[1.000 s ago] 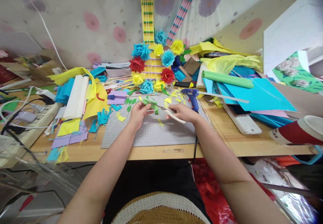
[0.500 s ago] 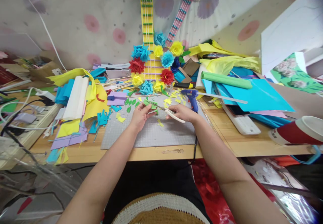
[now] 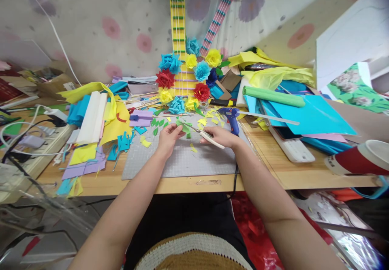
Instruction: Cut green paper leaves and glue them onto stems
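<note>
My left hand (image 3: 169, 138) pinches a small piece of green paper (image 3: 180, 123) above the grey cutting mat (image 3: 182, 160). Held in my right hand (image 3: 219, 134) is a pair of scissors (image 3: 214, 141) with white handles, its blades reaching left to the green paper. Small green paper leaves (image 3: 156, 123) lie on the mat just beyond my left hand. Yellow paper scraps (image 3: 203, 121) are scattered behind the scissors. Behind the mat stands a yellow guitar-shaped craft (image 3: 178, 26) trimmed with red, blue and yellow paper flowers.
A blue glue gun (image 3: 232, 120) lies right of my right hand. Rolled and folded crepe paper (image 3: 92, 118) is heaped at the left beside a power strip (image 3: 45, 160). Blue sheets (image 3: 316, 116), a white device (image 3: 293, 147) and a red-and-white cup (image 3: 360, 156) occupy the right.
The fingers of my left hand have drawn closer together on the green paper, whose angle at the scissor blades has shifted slightly. Both hands stay in nearly the same place.
</note>
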`<state>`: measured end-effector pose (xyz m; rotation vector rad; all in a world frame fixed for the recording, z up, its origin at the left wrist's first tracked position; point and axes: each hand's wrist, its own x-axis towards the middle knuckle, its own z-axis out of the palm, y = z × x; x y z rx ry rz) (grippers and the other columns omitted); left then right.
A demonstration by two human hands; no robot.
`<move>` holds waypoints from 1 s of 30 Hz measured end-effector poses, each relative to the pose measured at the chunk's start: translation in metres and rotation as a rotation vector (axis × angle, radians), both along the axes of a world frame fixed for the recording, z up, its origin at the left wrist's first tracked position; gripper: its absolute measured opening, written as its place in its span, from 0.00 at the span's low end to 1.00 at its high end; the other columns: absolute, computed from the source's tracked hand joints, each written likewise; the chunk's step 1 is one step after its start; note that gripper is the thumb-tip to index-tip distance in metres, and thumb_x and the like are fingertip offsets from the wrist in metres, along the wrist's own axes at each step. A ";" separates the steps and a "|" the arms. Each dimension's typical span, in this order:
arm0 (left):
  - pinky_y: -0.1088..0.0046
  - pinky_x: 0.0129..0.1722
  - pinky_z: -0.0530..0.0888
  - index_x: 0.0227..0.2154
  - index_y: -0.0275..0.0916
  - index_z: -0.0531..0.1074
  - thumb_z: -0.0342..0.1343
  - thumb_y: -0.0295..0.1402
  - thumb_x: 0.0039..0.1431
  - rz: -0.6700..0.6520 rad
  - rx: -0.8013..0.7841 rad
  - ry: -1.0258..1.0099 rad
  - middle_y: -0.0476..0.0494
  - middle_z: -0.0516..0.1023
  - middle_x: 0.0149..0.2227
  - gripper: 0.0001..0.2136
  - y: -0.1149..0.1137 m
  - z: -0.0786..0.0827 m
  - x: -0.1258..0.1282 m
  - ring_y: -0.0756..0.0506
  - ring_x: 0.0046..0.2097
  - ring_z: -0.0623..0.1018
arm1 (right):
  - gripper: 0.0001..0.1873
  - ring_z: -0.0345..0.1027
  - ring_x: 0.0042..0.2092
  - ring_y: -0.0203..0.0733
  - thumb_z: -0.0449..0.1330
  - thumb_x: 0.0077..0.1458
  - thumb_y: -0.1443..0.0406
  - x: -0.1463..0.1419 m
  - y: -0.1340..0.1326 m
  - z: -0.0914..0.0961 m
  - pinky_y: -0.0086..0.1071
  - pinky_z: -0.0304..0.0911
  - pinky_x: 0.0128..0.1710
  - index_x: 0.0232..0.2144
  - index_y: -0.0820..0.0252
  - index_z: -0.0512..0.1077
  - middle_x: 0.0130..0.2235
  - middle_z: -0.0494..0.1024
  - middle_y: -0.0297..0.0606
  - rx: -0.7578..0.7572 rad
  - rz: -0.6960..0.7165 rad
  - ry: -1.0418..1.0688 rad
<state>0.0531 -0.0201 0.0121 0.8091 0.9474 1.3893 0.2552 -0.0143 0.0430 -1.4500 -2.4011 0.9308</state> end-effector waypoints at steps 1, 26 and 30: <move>0.71 0.35 0.75 0.21 0.35 0.68 0.68 0.38 0.31 -0.008 0.008 0.019 0.54 0.71 0.21 0.17 0.000 0.000 0.001 0.53 0.25 0.74 | 0.21 0.58 0.31 0.36 0.54 0.47 0.47 0.000 0.000 0.001 0.28 0.51 0.28 0.27 0.59 0.63 0.29 0.68 0.34 -0.011 0.009 -0.003; 0.71 0.32 0.73 0.19 0.34 0.69 0.67 0.38 0.31 -0.204 0.014 0.172 0.52 0.72 0.21 0.15 -0.001 0.003 -0.001 0.52 0.26 0.72 | 0.23 0.54 0.28 0.34 0.57 0.43 0.46 0.007 0.004 0.000 0.29 0.47 0.28 0.25 0.61 0.66 0.25 0.64 0.31 -0.142 0.067 0.124; 0.71 0.31 0.73 0.19 0.34 0.69 0.67 0.37 0.31 -0.211 -0.003 0.164 0.52 0.71 0.21 0.15 -0.001 0.003 -0.002 0.52 0.25 0.71 | 0.23 0.53 0.28 0.33 0.57 0.43 0.47 0.008 0.005 -0.002 0.28 0.47 0.27 0.25 0.62 0.66 0.25 0.63 0.30 -0.147 0.069 0.131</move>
